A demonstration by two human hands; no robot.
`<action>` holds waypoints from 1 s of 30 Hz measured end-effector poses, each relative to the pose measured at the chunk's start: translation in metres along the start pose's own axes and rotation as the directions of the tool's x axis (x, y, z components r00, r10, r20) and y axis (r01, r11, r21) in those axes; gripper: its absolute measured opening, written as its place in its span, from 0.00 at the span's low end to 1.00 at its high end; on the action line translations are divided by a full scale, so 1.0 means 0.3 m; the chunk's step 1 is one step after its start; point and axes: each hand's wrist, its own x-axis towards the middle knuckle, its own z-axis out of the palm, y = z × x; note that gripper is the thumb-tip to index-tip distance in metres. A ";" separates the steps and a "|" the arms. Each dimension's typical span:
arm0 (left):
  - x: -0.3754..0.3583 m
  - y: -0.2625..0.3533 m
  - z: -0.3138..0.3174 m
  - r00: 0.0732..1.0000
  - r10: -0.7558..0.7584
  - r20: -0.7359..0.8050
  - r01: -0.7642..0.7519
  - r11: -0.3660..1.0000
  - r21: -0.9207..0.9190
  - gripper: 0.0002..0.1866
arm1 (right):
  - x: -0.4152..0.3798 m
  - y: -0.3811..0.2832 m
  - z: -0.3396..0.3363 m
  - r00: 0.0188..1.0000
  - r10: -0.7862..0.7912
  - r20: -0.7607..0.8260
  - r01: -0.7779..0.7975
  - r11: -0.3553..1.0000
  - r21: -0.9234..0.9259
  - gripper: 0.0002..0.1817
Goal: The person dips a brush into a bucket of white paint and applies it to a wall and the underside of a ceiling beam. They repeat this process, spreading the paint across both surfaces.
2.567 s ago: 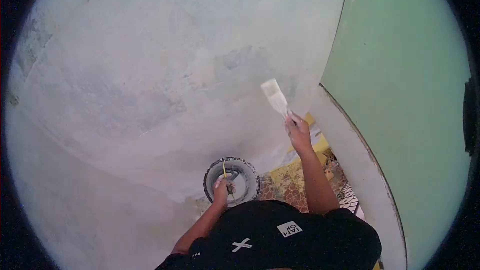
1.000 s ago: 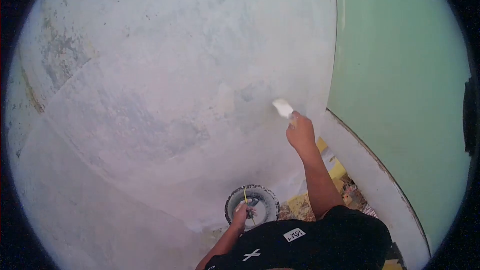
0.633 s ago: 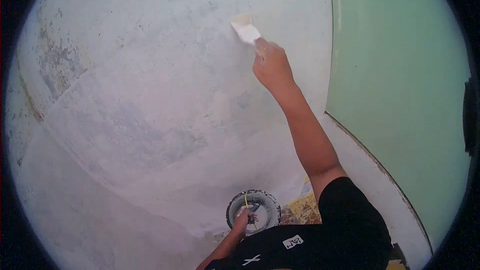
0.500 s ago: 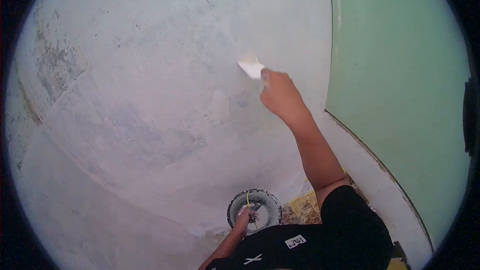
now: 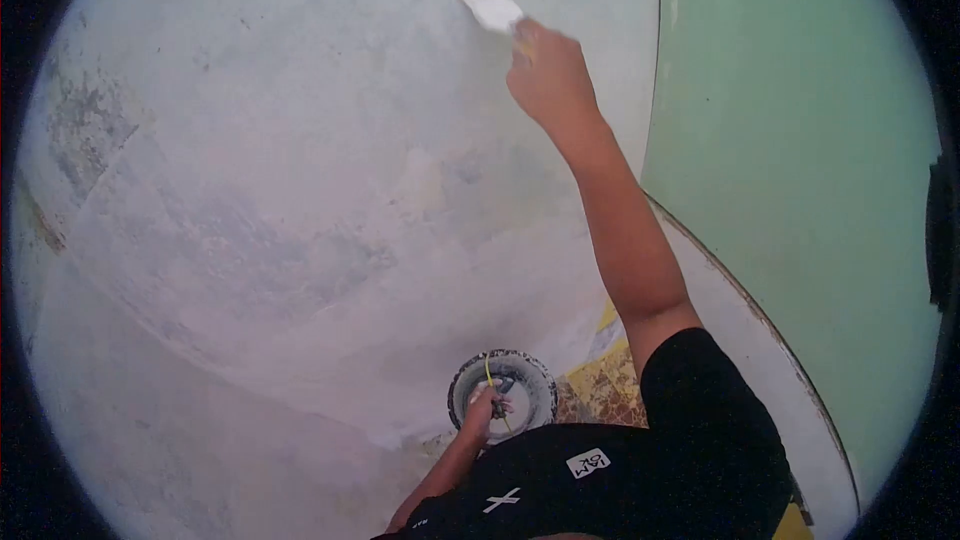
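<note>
My right hand [image 5: 548, 70] is closed round the handle of a wide white-bladed putty knife [image 5: 490, 5], high on the whitish, patchy wall [image 5: 330, 180]. The blade lies at the wall surface, up and to the left of the fingers. Low in the view, my left hand [image 5: 484, 410] grips the yellow handle of a round bucket [image 5: 548, 400] with a stained dark rim. A dark tool [image 5: 506, 386] shows inside the bucket beside the fingers, over whitish material.
A green panel [image 5: 790, 140] fills the right side, with a dark-edged white strip [image 5: 730, 310] curving below it. Brown and yellow patterned flooring [image 5: 600, 390] shows right of the bucket. Rough, dark patches [image 5: 90, 130] mark the wall at the far left.
My right hand and the putty knife have moved up the wall. The bucket and my left hand appear slightly higher in the view.
</note>
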 end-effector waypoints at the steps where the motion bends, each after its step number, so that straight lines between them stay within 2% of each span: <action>1: -0.001 0.006 -0.011 1.000 -0.012 0.016 0.012 1.000 -0.004 0.17 | -0.068 0.044 0.035 0.991 0.024 0.129 -0.014 0.997 -0.079 0.10; 2: 0.013 0.028 -0.017 0.999 -0.014 0.036 0.015 1.000 -0.006 0.16 | -0.152 0.083 0.052 0.968 0.051 0.246 -0.013 0.988 -0.156 0.11; 3: 0.006 0.040 -0.023 0.999 -0.012 0.043 0.011 1.000 0.013 0.16 | -0.264 0.093 0.038 0.968 0.091 0.234 -0.073 0.994 -0.085 0.12; 4: 0.001 0.043 -0.029 0.999 -0.016 0.052 0.015 1.000 0.013 0.16 | -0.377 0.152 0.075 0.936 0.183 0.301 -0.154 0.981 -0.116 0.14; 5: -0.002 0.039 -0.034 1.000 -0.024 0.016 0.024 1.000 0.011 0.16 | -0.512 0.223 0.114 0.935 0.179 0.306 -0.144 0.980 -0.134 0.16; 7: -0.029 0.072 -0.013 0.997 -0.067 -0.042 0.067 0.998 -0.002 0.16 | -0.679 0.251 0.097 0.840 0.329 0.431 -0.261 0.942 -0.212 0.17; 8: -0.032 0.081 0.000 0.997 -0.065 -0.034 0.065 0.998 -0.002 0.16 | -0.685 0.258 0.070 0.843 0.328 0.426 -0.256 0.942 -0.217 0.17; 10: -0.031 0.085 -0.001 0.999 -0.049 -0.003 0.049 0.996 0.073 0.16 | -0.665 0.251 -0.005 0.785 0.385 0.486 -0.336 0.923 -0.188 0.16; 11: -0.024 0.088 -0.002 0.998 -0.065 0.006 0.064 0.995 0.077 0.15 | -0.601 0.266 -0.018 0.810 0.341 0.478 -0.242 0.936 -0.257 0.14; 13: -0.012 0.088 -0.020 0.997 -0.071 0.014 0.069 0.992 0.105 0.15 | -0.380 0.193 -0.081 0.925 0.195 0.325 -0.134 0.970 -0.201 0.13; 14: -0.007 0.078 -0.022 0.997 -0.070 0.016 0.067 0.990 0.126 0.15 | -0.257 0.190 -0.088 0.952 0.150 0.268 -0.102 0.978 -0.184 0.12; 15: -0.004 0.071 -0.017 0.997 -0.080 0.011 0.077 0.989 0.127 0.15 | -0.136 0.153 -0.094 0.994 0.063 0.085 -0.048 0.985 -0.164 0.10; 16: -0.002 0.072 -0.008 0.997 -0.070 0.012 0.068 0.992 0.104 0.15 | -0.024 0.127 -0.101 0.999 0.042 -0.029 -0.045 0.996 -0.084 0.11; 17: -0.004 0.072 -0.002 0.998 -0.059 0.013 0.058 0.995 0.082 0.15 | 0.080 0.094 -0.118 0.999 0.051 -0.015 -0.052 0.993 -0.106 0.14; 18: -0.008 0.074 0.000 0.998 -0.067 0.007 0.066 0.994 0.084 0.15 | 0.148 0.096 -0.099 0.998 0.012 -0.061 -0.015 0.999 -0.040 0.15; 20: -0.004 0.093 0.003 0.998 -0.064 0.013 0.064 0.997 0.044 0.16 | 0.181 0.102 -0.038 0.995 -0.024 -0.100 0.027 0.999 0.022 0.16; 22: -0.001 0.106 -0.009 0.997 -0.079 0.008 0.078 0.996 0.051 0.16 | 0.118 0.152 0.054 0.999 -0.005 0.037 0.006 1.000 -0.015 0.15; 24: -0.002 0.112 -0.022 0.998 -0.064 0.023 0.063 0.997 0.043 0.16 | -0.068 0.216 0.120 0.997 0.010 0.075 -0.004 0.996 -0.092 0.14; 25: -0.005 0.114 -0.025 0.997 -0.072 0.021 0.071 0.997 0.043 0.16 | -0.178 0.245 0.139 0.986 0.094 0.136 -0.084 0.994 -0.073 0.15; 26: -0.010 0.121 -0.023 0.997 -0.072 0.011 0.072 0.996 0.047 0.15 | -0.298 0.265 0.142 0.982 0.111 0.151 -0.100 0.992 -0.079 0.06; 27: -0.014 0.128 -0.020 0.997 -0.071 -0.002 0.071 0.996 0.051 0.15 | -0.418 0.290 0.150 0.953 0.203 0.226 -0.180 0.977 -0.117 0.06; 29: -0.034 0.150 -0.001 0.996 -0.086 -0.020 0.087 0.994 0.059 0.16 | -0.638 0.346 0.142 0.911 0.228 0.343 -0.176 0.968 -0.177 0.13; 30: -0.042 0.157 0.010 0.995 -0.096 -0.031 0.098 0.993 0.062 0.16 | -0.701 0.346 0.103 0.839 0.291 0.459 -0.234 0.956 -0.178 0.12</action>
